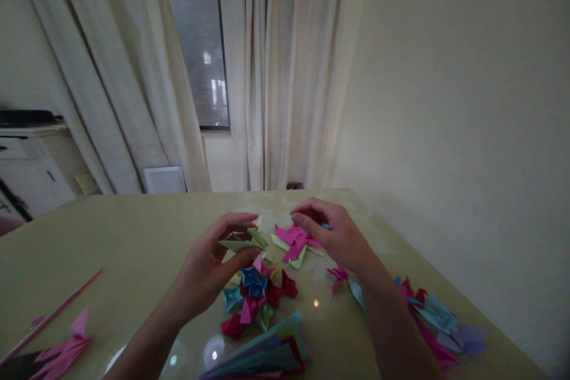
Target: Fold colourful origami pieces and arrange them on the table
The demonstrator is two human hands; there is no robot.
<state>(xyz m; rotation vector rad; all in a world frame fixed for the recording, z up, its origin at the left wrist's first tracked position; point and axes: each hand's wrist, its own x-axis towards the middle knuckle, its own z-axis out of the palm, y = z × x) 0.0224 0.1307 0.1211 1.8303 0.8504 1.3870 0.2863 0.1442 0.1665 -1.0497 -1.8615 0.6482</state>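
Observation:
My left hand [218, 255] pinches a light green folded paper piece [244, 241] between thumb and fingers, above a pile of small origami pieces [253, 282] in blue, red, pink and green. To the right, my right hand [327, 228] is curled with thumb and fingertips together; whether anything is between them cannot be made out. Just below those fingertips lies a magenta pinwheel-shaped folded paper [294, 238], resting over pale green folded pieces [297, 260]. A bit of blue paper shows beside the right hand, partly hidden by it.
A fanned stack of coloured paper sheets [262, 351] lies at the near edge. More folded papers [439, 316] sit right of my right forearm, with a small magenta piece [338, 274] nearby. At left are a pink stick [57, 312] and a pink paper shape [66, 347]. A wall borders the table's right.

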